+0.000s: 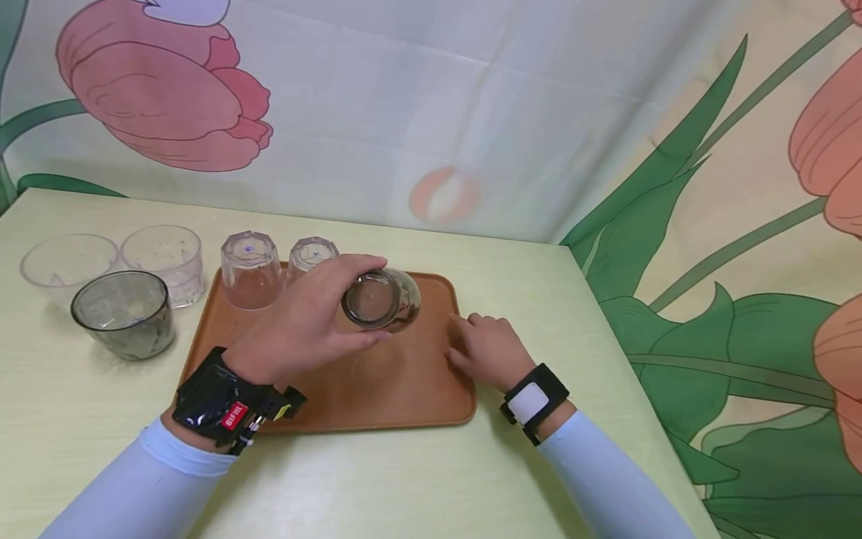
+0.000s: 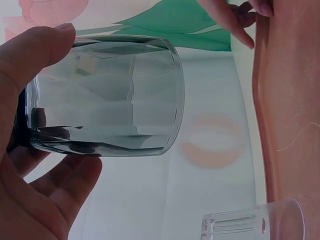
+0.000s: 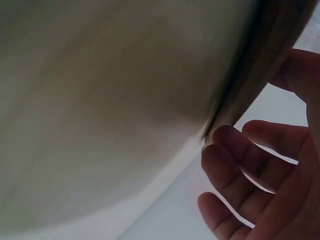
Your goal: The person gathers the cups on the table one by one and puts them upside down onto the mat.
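Observation:
My left hand point(image 1: 303, 322) grips a smoky grey drinking glass point(image 2: 107, 95) around its base, thumb on one side and fingers on the other. The glass is held over a brown tray point(image 1: 404, 389), its base facing the head camera. At the tray's right rim, my right hand point(image 1: 488, 352) holds the edge with bent fingers point(image 3: 220, 165). Two clear faceted glasses stand upside down along the tray's back: a left one point(image 1: 251, 273) and a right one point(image 1: 311, 254), the latter partly hidden by my left hand.
Left of the tray, on the pale table point(image 1: 337, 486), stand another smoky grey glass point(image 1: 131, 326), a clear wide glass point(image 1: 63, 262) and a clear tumbler point(image 1: 164, 258), all mouth up. A flower-printed cloth point(image 1: 377, 112) hangs behind the table and along its right side.

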A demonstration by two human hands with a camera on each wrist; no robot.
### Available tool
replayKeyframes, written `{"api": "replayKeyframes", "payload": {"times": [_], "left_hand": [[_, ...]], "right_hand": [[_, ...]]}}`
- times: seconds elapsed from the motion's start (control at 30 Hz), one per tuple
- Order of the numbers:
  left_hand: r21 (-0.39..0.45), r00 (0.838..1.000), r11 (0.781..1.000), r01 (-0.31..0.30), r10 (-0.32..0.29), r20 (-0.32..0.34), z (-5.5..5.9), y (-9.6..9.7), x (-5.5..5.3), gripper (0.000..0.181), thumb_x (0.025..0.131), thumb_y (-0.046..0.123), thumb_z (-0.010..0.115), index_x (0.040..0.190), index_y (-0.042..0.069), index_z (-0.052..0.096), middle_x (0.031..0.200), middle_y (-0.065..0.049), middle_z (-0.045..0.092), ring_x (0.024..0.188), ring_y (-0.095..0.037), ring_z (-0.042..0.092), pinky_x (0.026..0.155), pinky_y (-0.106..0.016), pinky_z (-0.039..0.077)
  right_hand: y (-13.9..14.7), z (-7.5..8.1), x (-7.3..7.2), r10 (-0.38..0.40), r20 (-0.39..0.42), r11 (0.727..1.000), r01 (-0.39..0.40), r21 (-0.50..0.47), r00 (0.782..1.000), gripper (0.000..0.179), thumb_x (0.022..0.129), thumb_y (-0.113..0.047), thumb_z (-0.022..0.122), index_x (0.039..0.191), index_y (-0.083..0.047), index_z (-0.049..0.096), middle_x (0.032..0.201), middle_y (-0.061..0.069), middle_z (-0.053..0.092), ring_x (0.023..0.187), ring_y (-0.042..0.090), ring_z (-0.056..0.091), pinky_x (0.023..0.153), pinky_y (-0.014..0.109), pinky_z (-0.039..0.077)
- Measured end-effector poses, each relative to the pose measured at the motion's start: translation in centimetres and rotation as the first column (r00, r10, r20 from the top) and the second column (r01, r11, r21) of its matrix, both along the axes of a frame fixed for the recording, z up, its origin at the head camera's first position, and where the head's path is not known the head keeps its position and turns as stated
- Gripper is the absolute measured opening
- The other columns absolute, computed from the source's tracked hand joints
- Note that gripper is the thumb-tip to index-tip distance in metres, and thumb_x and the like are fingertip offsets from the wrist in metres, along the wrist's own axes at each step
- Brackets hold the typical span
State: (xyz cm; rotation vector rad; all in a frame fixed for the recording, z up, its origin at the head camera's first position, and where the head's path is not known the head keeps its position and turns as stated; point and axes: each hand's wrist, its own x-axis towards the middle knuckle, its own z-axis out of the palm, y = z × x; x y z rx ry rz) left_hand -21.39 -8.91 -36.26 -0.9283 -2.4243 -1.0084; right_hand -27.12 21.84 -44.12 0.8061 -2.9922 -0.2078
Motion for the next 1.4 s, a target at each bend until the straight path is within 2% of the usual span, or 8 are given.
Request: {"api": "replayKeyframes", "payload": {"times": [0.1,0.23,0.4,0.5,0.73,0.97,1.2,1.4], "left_hand": [[0.003,1.0,1.0,0.004,-0.004,0.003,0.2,0.0,0.1,0.086,0.074,0.029,0.09,0.144,0.006,0.047,0.136,-0.011,0.058,0.124,-0.026,0.055,0.105,-0.046,0.048],[0.002,1.0,1.0,0.0,0.0,-0.003,0.3,0.0,0.1,0.086,0.073,0.03,0.09,0.143,0.006,0.047,0.135,-0.01,0.058,0.124,-0.025,0.056,0.105,-0.045,0.049],[0.002,0.999,1.0,0.004,-0.004,-0.036,0.2,-0.1,0.0,0.085,0.073,0.032,0.09,0.142,0.005,0.048,0.134,-0.01,0.058,0.124,-0.024,0.056,0.105,-0.044,0.048],[-0.001,0.999,1.0,-0.002,0.002,-0.038,0.1,-0.3,0.0,0.085,0.073,0.033,0.09,0.142,0.006,0.048,0.134,-0.009,0.058,0.125,-0.024,0.055,0.106,-0.043,0.048],[-0.001,1.0,1.0,-0.001,0.001,-0.019,0.2,-0.4,0.0,0.085,0.074,0.033,0.09,0.142,0.006,0.048,0.132,-0.008,0.059,0.122,-0.021,0.056,0.104,-0.042,0.049],[-0.005,1.0,1.0,-0.013,0.013,0.006,0.3,-0.5,0.0,0.085,0.074,0.032,0.09,0.143,0.007,0.047,0.13,-0.007,0.06,0.119,-0.021,0.058,0.102,-0.042,0.05],[-0.042,1.0,0.999,-0.022,0.023,0.001,0.3,-0.2,-0.2,0.085,0.074,0.032,0.09,0.143,0.006,0.048,0.134,-0.009,0.059,0.123,-0.024,0.056,0.105,-0.044,0.049],[-0.038,0.999,0.999,-0.031,0.031,0.012,0.1,0.0,-0.2,0.085,0.074,0.033,0.09,0.142,0.004,0.048,0.135,-0.011,0.059,0.124,-0.026,0.056,0.106,-0.046,0.048]], "right_hand": [[0.2,-0.3,0.0,0.005,-0.003,1.0,-0.005,0.024,1.0,0.041,0.095,-0.043,0.062,0.123,-0.013,0.062,0.082,0.003,0.06,0.075,0.024,0.062,0.071,0.046,0.051],[0.2,-0.9,0.0,0.03,-0.007,0.998,-0.029,0.055,1.0,0.033,0.097,-0.038,0.06,0.118,-0.012,0.063,0.074,0.001,0.056,0.067,0.022,0.059,0.066,0.045,0.05],[-0.1,-1.8,-0.2,0.104,-0.077,0.983,-0.09,0.161,0.992,0.033,0.099,-0.024,0.055,0.125,-0.008,0.065,0.077,0.005,0.06,0.066,0.021,0.059,0.057,0.041,0.051],[-0.4,-2.1,-0.2,0.136,-0.101,0.969,-0.111,0.222,0.986,0.039,0.099,-0.02,0.054,0.134,-0.006,0.062,0.083,0.007,0.064,0.07,0.021,0.06,0.058,0.04,0.052],[-1.1,-1.8,0.4,0.126,-0.085,0.966,-0.103,0.239,0.988,0.043,0.1,-0.017,0.054,0.141,-0.003,0.056,0.08,0.007,0.064,0.065,0.023,0.061,0.058,0.041,0.055],[-1.4,-2.4,0.5,0.111,-0.092,0.965,-0.085,0.249,0.99,0.044,0.101,-0.014,0.051,0.143,-0.001,0.052,0.084,0.01,0.065,0.067,0.027,0.063,0.061,0.043,0.055],[-1.3,-2.8,0.9,0.102,-0.141,0.956,-0.058,0.286,0.985,0.044,0.1,-0.016,0.052,0.141,-0.001,0.054,0.083,0.011,0.065,0.063,0.026,0.061,0.059,0.042,0.054],[-1.0,-2.3,1.8,0.116,-0.158,0.943,-0.059,0.326,0.981,0.043,0.1,-0.016,0.052,0.14,0.001,0.055,0.082,0.011,0.065,0.062,0.025,0.06,0.06,0.041,0.055]]}}
